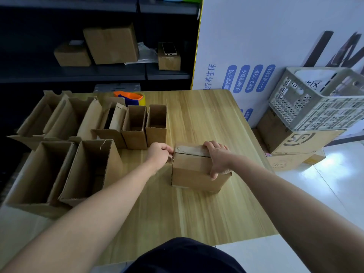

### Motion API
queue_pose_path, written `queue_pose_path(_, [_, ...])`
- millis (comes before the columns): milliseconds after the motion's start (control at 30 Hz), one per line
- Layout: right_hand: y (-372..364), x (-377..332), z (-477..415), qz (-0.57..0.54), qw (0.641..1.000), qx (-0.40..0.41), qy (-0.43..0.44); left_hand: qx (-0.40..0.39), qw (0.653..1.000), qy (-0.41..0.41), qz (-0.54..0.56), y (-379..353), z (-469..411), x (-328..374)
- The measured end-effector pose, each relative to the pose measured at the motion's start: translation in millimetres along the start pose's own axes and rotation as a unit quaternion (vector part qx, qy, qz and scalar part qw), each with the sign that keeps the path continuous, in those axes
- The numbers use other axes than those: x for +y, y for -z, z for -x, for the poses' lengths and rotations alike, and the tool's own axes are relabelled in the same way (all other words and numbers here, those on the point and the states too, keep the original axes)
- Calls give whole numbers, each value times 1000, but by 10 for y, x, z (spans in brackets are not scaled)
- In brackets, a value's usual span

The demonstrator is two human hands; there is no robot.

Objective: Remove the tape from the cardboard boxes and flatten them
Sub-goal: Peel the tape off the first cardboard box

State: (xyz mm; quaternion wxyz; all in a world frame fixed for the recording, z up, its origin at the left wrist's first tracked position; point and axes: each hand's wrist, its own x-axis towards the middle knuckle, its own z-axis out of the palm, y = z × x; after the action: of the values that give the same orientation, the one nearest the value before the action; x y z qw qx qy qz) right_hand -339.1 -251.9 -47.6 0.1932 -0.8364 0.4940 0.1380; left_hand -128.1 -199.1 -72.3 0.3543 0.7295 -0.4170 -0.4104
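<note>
Head view: your left hand (160, 154) pinched the tape (192, 150) at the left top edge of the closed box (195, 174) on the table (197, 119), while your right hand (218, 159) gripped its right top corner.

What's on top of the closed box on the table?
A tape strip runs across the closed box; the left hand pinches its end, the right hand grips the box, covering the strip's right end.
</note>
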Motion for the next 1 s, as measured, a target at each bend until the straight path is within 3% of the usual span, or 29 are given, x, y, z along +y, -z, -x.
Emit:
queue_pose_path(100, [15,-12,-12,4,1000,-2,-3,-50,994,17,97,97,4,39])
queue_pose_path(233, [15,-20,-14,-2,1000,-5,-11,48,977,-3,210,185,-7,153])
queue_pose_path(433, [17,-45,5,-19,1000,-2,-20,129,969,-61,200,236,-47,390])
queue_pose_path(600, [37,-47,41,-30,999,-3,-20,67,985,-156,42,175,23,462])
queue_pose_path(700, [22,-36,60,-39,999,-5,-18,21,982,-160,-98,-39,98,298])
queue_pose_path(833, [7,-37,66,-43,999,0,-15,25,992,-100,-70,-23,40,213])
queue_pose_path(933, [-18,-38,78,-45,999,9,-8,-33,997,62,19,32,5,133])
queue_pose_path(1000, [-50,-17,87,-56,998,22,-2,-103,973,166,126,24,35,102])
